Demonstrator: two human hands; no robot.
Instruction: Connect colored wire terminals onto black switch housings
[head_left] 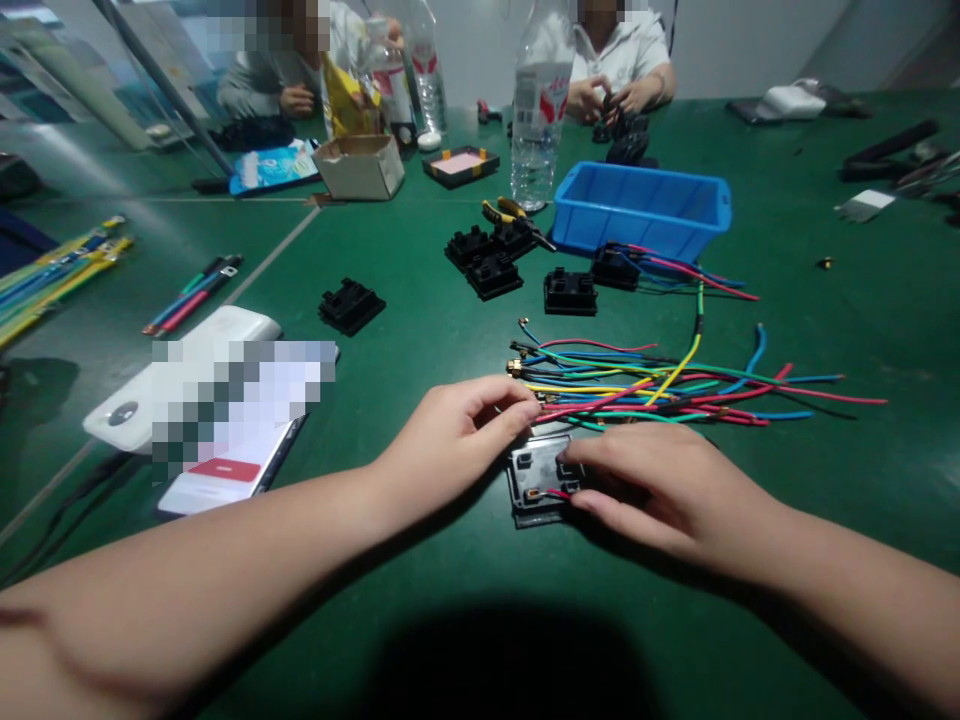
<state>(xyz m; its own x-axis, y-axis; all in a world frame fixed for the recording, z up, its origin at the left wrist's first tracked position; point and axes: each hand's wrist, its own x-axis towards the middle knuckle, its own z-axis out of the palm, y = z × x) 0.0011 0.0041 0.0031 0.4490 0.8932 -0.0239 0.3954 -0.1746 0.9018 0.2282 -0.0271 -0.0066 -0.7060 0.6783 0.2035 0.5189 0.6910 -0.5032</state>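
A black plastic socket housing lies on the table in front of me, its inner side up. One terminal sits in its near left corner, with a short red wire running toward my right thumb. My right hand grips the housing's right side, thumb and forefinger at the edge. Just beyond, my left hand has thumb and forefinger pinched together at the terminal ends of the loose wires, apparently on a red one. These wires are red, blue, green, yellow and black. The fingertips partly hide what is pinched.
More black housings lie farther off, with yellow-handled pliers on them. Behind are a blue bin, a plastic bottle and a small cardboard box. A phone and white power bank lie left. Two people sit opposite.
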